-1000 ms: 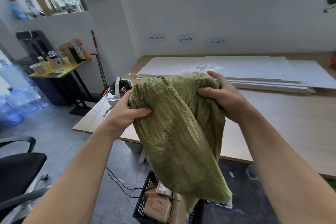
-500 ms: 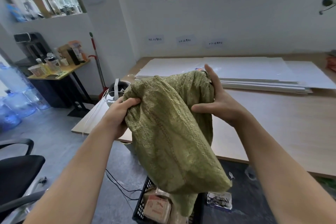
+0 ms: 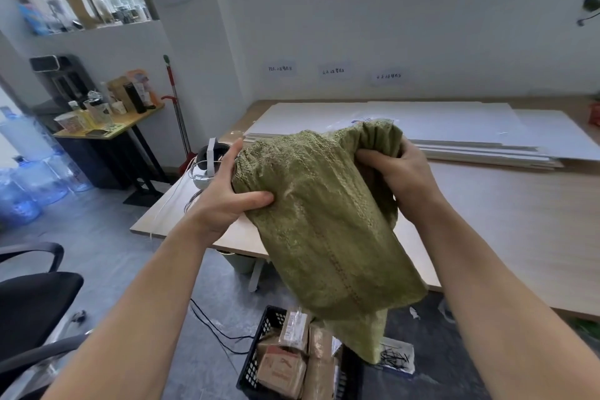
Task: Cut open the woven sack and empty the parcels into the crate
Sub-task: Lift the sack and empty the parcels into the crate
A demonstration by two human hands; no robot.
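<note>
1. While both hands hold it up in front of the chest, the green woven sack (image 3: 328,224) is bunched at the top and hangs limp, its lower end drooping over the crate below.
2. Behind the sack stands a light wooden table (image 3: 506,224), with a stack of white boards (image 3: 454,130) lying flat along its far side.
3. On the grey floor at the bottom of the view sits the black plastic crate (image 3: 256,364), directly under the sack's lower end.
4. Inside the crate lie brown parcels (image 3: 282,367), several wrapped in tape, packed close together; the sack covers part of them.
5. Gripping the gathered right-hand top of the sack, the right hand (image 3: 399,178) is closed with its fingers buried in the folds.
6. Pressed against the sack's left side, the left hand (image 3: 224,195) clamps the cloth between its thumb in front and its fingers behind.
7. Near the table's left corner rests a white headset (image 3: 207,166), with thin cables trailing from it.
</note>
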